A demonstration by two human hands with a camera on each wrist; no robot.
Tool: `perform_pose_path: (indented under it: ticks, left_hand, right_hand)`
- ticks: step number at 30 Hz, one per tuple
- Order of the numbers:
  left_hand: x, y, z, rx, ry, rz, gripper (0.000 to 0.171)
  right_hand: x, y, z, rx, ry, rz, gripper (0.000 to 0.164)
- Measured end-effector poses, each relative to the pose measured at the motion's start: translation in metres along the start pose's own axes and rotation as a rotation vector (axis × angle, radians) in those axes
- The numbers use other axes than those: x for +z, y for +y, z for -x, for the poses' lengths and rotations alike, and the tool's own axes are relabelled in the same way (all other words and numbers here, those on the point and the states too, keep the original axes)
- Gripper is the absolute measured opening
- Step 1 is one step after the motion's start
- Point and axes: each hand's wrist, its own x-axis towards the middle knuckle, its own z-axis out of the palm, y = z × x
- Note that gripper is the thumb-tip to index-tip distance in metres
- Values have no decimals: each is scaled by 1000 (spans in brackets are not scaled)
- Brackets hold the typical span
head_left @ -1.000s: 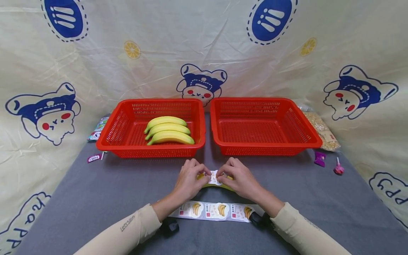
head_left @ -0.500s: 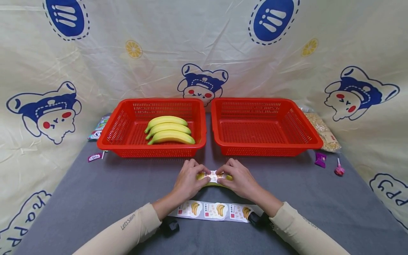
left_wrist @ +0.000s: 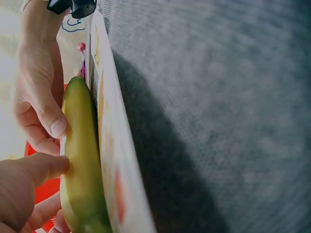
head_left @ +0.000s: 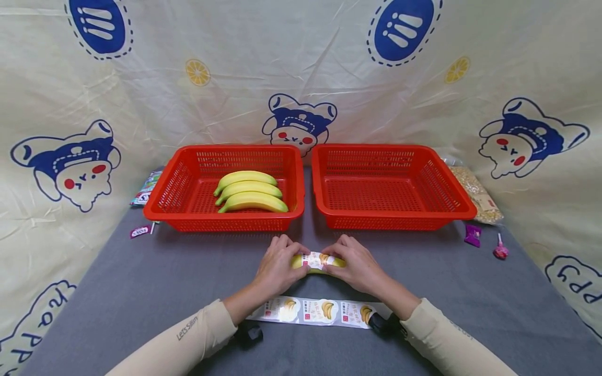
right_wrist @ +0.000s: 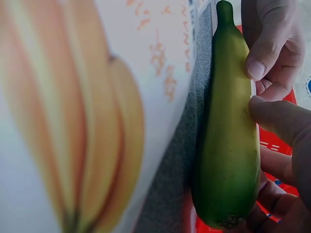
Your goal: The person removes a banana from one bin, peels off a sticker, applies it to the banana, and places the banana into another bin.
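A single banana lies crosswise on the grey cloth, with a white banana-print sticker on its upper side. My left hand holds the banana's left part, thumb on the near side and fingers on the far side. Its right part is held the same way by my right hand. Both thumbs touch the peel near the sticker's edge. From the left wrist, the banana's near side shows yellow with greenish ends; the right wrist view shows its green end. Some fingertips are hidden behind the banana.
A strip of banana stickers lies in front, below the wrists. Behind stand a red basket with three bananas and a second red basket. Sweets and a grain bag lie at the right.
The fingertips have moved off the sticker's ends to the banana's sides. More of the sticker now shows, lying along the peel. The baskets and sticker strip stay put.
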Motion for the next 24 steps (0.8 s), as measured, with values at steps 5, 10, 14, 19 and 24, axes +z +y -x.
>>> perform_pose_path:
  ticks: [5,10,14,19,24]
  left_hand:
    - [-2,1,0,-1,-19,-10,33]
    - [-2,2,-2,-13,-26,11,33]
    - [0,4,-3,-14,-42,12,25]
    - [1,5,-4,-4,-67,-4,24]
    - [-1,5,-4,14,-75,-23,27]
  right_hand:
    - [-1,0,0,16,-33,13,35]
    - [-2,0,0,-34,28,-34,36]
    - [0,-1,-2,-77,54,-38,26]
    - [1,-2,-4,-65,11,-20,24]
    - [0,-2,-3,-32,-17,-15,26]
